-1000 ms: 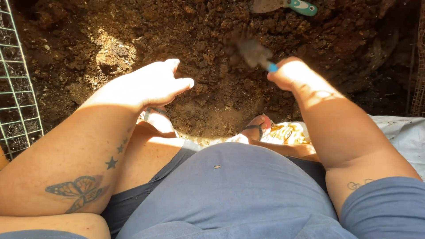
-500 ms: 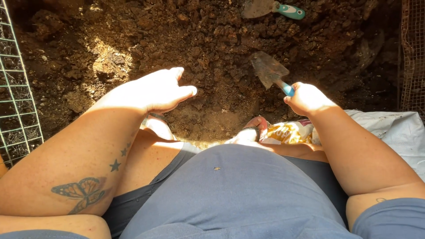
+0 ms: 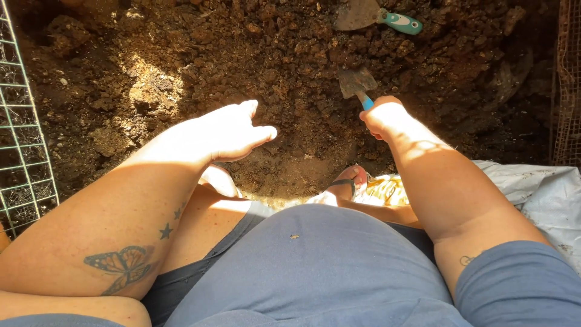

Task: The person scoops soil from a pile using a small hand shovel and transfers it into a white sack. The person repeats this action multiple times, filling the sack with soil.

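My right hand (image 3: pixel 386 117) grips the blue handle of a small trowel (image 3: pixel 357 82), whose metal blade points away from me into loose brown soil (image 3: pixel 284 72). My left hand (image 3: pixel 233 130) hovers palm down over a shallow scooped hollow in the soil (image 3: pixel 290 169), fingers together and holding nothing. A second trowel (image 3: pixel 375 15) with a teal and white handle lies on the soil at the top of the view, beyond the one I hold.
A wire grid panel (image 3: pixel 21 133) stands along the left edge, and mesh fencing (image 3: pixel 569 79) runs down the right. A white sheet or bag (image 3: pixel 538 188) lies at my right. My sandalled foot (image 3: pixel 348 181) rests at the soil's edge by a yellow patterned packet (image 3: pixel 387 189).
My right hand has swung the trowel from a raised position down and forward into the soil. My left hand has stayed over the hollow, shifting slightly.
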